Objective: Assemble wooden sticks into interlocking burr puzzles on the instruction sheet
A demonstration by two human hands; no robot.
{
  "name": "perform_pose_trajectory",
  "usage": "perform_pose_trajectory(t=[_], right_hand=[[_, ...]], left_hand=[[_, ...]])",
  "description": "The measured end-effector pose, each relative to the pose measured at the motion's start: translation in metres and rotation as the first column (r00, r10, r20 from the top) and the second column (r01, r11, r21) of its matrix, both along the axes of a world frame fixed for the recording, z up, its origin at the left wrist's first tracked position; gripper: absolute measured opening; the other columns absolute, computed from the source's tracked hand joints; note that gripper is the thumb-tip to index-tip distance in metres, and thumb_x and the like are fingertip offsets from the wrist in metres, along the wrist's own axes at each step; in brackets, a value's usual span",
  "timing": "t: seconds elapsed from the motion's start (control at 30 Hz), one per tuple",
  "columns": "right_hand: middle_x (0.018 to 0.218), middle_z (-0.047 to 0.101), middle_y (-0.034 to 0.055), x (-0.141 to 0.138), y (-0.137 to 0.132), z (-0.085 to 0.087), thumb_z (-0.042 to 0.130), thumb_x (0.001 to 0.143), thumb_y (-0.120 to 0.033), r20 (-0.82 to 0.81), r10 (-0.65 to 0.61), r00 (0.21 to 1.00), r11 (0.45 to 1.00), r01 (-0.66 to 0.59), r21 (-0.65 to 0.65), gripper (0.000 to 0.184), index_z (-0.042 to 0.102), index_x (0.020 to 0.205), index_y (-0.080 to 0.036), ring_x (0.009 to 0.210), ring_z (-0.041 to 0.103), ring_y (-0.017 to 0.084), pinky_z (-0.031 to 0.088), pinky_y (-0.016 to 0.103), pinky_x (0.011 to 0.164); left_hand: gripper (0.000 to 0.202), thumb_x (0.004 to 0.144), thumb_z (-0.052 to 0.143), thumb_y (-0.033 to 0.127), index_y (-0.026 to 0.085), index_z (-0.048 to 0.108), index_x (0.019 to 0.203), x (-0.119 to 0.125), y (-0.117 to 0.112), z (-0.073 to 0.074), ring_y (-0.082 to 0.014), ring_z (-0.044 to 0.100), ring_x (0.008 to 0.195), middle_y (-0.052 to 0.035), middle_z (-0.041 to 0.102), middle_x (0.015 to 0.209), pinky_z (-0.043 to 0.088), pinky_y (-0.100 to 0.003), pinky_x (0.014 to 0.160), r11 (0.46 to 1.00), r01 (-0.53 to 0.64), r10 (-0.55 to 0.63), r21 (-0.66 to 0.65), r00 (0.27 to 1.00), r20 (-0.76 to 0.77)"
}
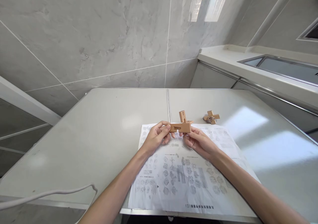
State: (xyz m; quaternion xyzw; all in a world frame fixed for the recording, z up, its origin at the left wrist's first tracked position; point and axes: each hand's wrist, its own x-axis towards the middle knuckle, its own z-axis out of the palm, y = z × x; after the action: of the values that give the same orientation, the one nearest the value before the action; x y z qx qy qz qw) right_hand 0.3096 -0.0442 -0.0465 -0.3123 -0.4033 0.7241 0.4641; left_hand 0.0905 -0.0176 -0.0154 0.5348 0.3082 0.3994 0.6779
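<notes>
Between both hands, above a printed sheet, is a notched wooden puzzle piece. It is a long bar lying crosswise, with a slot in its near face. A second wooden piece stands up behind the bar, tilted slightly; whether the two interlock I cannot tell. My left hand pinches the bar's left end between thumb and fingers. At the right end, my right hand grips the bar from below, its fingers curled and partly hidden. Beyond the sheet, to the right, sits a cross-shaped wooden puzzle assembly.
The sheet with diagrams lies on a white table with a seam down its middle. A white cable crosses the near left edge. A grey tiled wall rises behind, and a counter runs along the right.
</notes>
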Motion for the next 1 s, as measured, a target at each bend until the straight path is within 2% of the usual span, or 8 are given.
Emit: perform_pose_trajectory(t=[0.13, 0.23, 0.47, 0.57, 0.7, 0.87, 1.0], right_hand=[[0.082, 0.064, 0.0024, -0.0011, -0.0007, 0.0008, 0.073, 0.096, -0.039, -0.014, 0.022, 1.0, 1.0, -0.022, -0.001, 0.022, 0.071, 0.099, -0.018, 0.052, 0.04, 0.007, 0.033, 0.023, 0.048], [0.095, 0.066, 0.0042, -0.0006, -0.0007, -0.0001, 0.071, 0.098, -0.038, -0.042, 0.036, 0.998, 0.999, -0.035, 0.008, 0.02, 0.073, 0.1, -0.018, 0.051, 0.042, 0.006, 0.034, 0.023, 0.048], [0.091, 0.064, 0.0025, 0.0009, -0.0007, -0.0018, 0.072, 0.097, -0.037, -0.109, 0.086, 0.99, 0.996, -0.086, 0.004, 0.019, 0.073, 0.094, -0.018, 0.049, 0.041, 0.004, 0.031, 0.022, 0.047], [0.09, 0.064, 0.0031, 0.0001, -0.0017, -0.0009, 0.07, 0.099, -0.04, -0.077, 0.106, 0.991, 0.994, -0.107, 0.002, 0.023, 0.072, 0.095, -0.017, 0.048, 0.041, 0.004, 0.032, 0.022, 0.047], [0.092, 0.064, 0.0038, -0.0022, -0.003, 0.0012, 0.069, 0.099, -0.043, -0.028, 0.112, 0.993, 0.993, -0.112, 0.023, 0.026, 0.071, 0.1, -0.017, 0.049, 0.042, 0.005, 0.035, 0.023, 0.048], [0.093, 0.065, 0.0038, -0.0043, -0.0049, 0.0037, 0.066, 0.102, -0.042, 0.022, 0.107, 0.994, 0.993, -0.108, 0.046, 0.024, 0.071, 0.104, -0.019, 0.049, 0.045, 0.005, 0.038, 0.023, 0.049], [0.095, 0.067, 0.0055, -0.004, -0.0066, 0.006, 0.063, 0.103, -0.043, 0.08, 0.184, 0.98, 0.978, -0.19, 0.085, 0.028, 0.068, 0.115, -0.019, 0.053, 0.051, 0.008, 0.042, 0.025, 0.051]], left_hand=[[0.039, 0.096, 0.067, 0.054, 0.017, 0.058, 0.102, 0.0006, -0.0003, -0.001, -0.006, 0.045, 0.049, -0.0019, 0.068, 0.078, 0.033, -0.023, 0.05, 1.0, -0.014, 0.014, 0.01, 1.0, -0.006], [0.038, 0.097, 0.066, 0.053, 0.017, 0.058, 0.103, 0.0004, -0.0007, -0.0008, -0.0062, 0.046, 0.049, -0.0025, 0.069, 0.079, 0.034, -0.023, 0.05, 1.0, -0.011, 0.011, 0.02, 1.0, -0.007], [0.037, 0.096, 0.067, 0.052, 0.017, 0.058, 0.104, 0.0014, -0.0018, -0.0004, -0.0065, 0.046, 0.049, -0.0029, 0.07, 0.08, 0.035, -0.024, 0.05, 1.0, -0.001, 0.001, 0.028, 1.0, 0.012], [0.04, 0.094, 0.068, 0.054, 0.017, 0.058, 0.104, 0.0019, -0.0024, -0.0012, -0.0064, 0.046, 0.048, -0.0013, 0.068, 0.077, 0.036, -0.024, 0.051, 1.0, 0.01, -0.01, 0.019, 1.0, 0.007], [0.042, 0.094, 0.068, 0.057, 0.018, 0.058, 0.101, 0.0024, -0.0034, -0.0015, -0.0075, 0.045, 0.046, 0.0052, 0.058, 0.06, 0.039, -0.025, 0.054, 0.999, 0.01, -0.009, 0.038, 0.999, -0.033], [0.039, 0.094, 0.069, 0.055, 0.019, 0.057, 0.1, 0.0033, -0.0039, -0.001, -0.0076, 0.048, 0.048, 0.0031, 0.062, 0.068, 0.037, -0.024, 0.051, 0.997, -0.036, 0.042, 0.071, 0.996, -0.075], [0.038, 0.094, 0.068, 0.055, 0.019, 0.057, 0.099, 0.0034, -0.0033, -0.003, -0.008, 0.048, 0.049, 0.0045, 0.059, 0.067, 0.039, -0.024, 0.052, 0.995, -0.027, 0.038, 0.091, 0.992, -0.121]])
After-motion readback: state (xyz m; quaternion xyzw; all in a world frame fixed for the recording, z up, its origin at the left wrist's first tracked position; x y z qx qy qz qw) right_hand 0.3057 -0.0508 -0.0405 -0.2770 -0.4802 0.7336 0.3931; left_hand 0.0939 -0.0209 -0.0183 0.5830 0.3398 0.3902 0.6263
